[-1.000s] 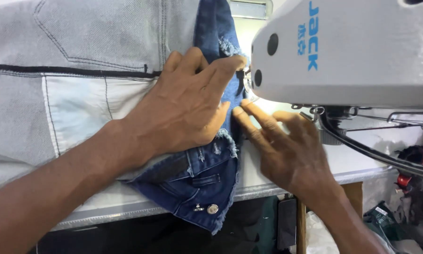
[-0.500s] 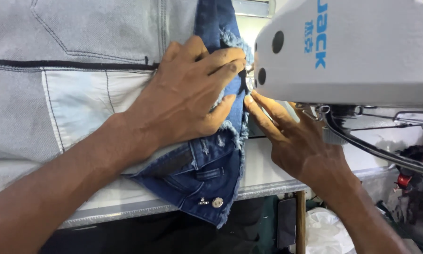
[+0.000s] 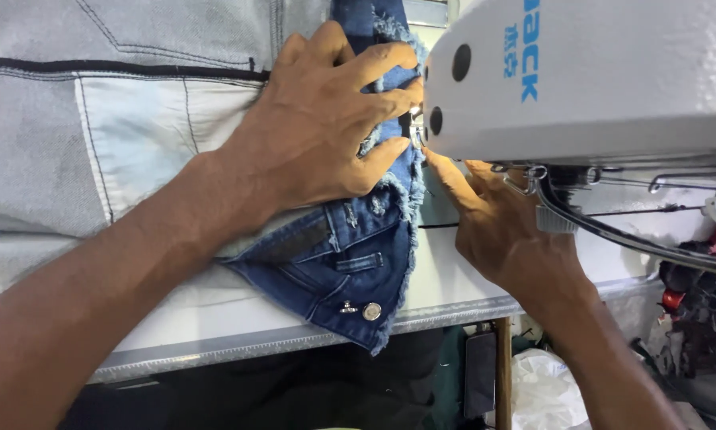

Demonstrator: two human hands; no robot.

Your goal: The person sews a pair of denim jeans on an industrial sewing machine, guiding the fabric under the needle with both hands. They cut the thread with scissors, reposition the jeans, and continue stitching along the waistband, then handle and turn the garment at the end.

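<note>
My left hand (image 3: 326,127) lies flat with open fingers, my right hand (image 3: 501,231) too, pressing the soft, floppy, frayed blue jeans piece (image 3: 350,255).

The left hand (image 3: 326,127) is pressing flat on the dark blue denim piece (image 3: 350,263), fingers spreading toward the white sewing machine (image 3: 596,80). The right hand (image 3: 509,231) is reaching under the machine's head, fingertips lying at the frayed edge (the needle itself is hidden). Pale grey denim (image 3: 119,95) is lying beneath, covering the table (image 3: 238,350), a metal button (image 3: 371,311) showing.
</note>
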